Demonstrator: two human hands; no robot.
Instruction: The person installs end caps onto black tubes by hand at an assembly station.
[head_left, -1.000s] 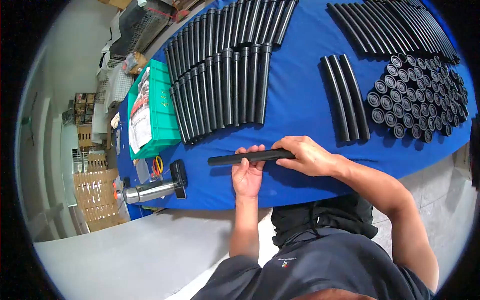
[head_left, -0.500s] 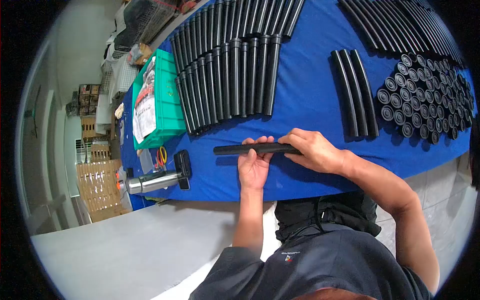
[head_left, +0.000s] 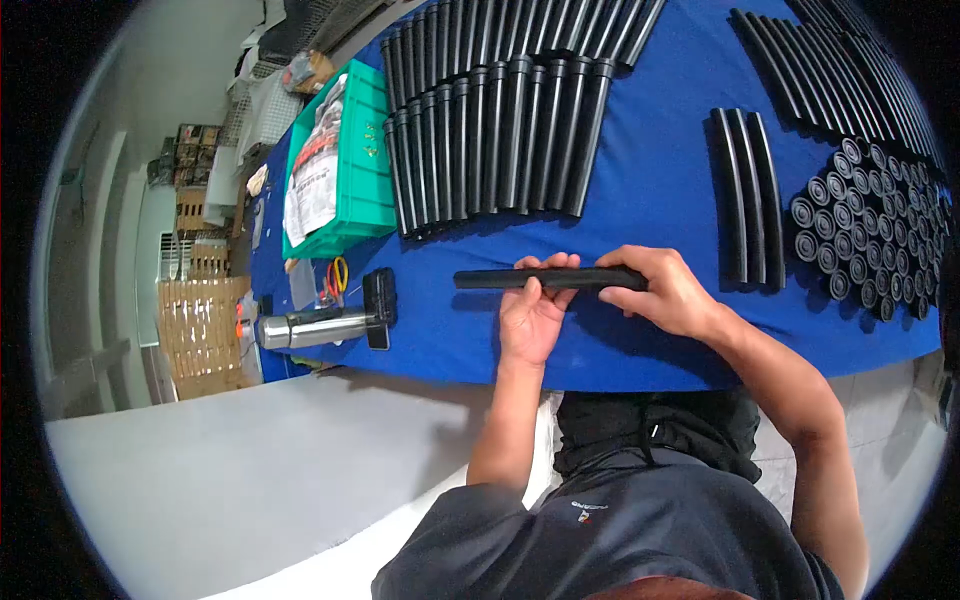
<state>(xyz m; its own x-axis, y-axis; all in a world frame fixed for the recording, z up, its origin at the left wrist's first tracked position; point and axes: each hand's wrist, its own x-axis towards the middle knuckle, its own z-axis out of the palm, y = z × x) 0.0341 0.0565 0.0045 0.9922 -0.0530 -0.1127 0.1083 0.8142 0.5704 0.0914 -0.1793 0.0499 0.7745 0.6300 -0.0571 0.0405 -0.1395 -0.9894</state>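
A black tube (head_left: 490,279) lies level across my hands, just above the blue cloth near the table's front edge. My left hand (head_left: 533,318) holds its middle from below, thumb on the near side and fingertips showing beyond it. Around the right end is my right hand (head_left: 668,290), thumb underneath and fingers over the top, which hides that end. To the right lie three loose black tubes (head_left: 748,200) side by side. Beyond my hands, rows of black tubes with wider collars at their far ends (head_left: 510,140) are laid out together.
Round black caps (head_left: 850,230) stand clustered at the right, with more tubes (head_left: 830,80) behind them. At the left are a green crate (head_left: 365,190) holding a printed bag, a steel flask (head_left: 315,328), a black phone-like object (head_left: 379,305) and yellow-handled scissors (head_left: 340,275).
The view has shifted, so the tabletop things sit further right in the picture. My right hand now wraps more fully round the tube's right end; my left hand keeps its hold.
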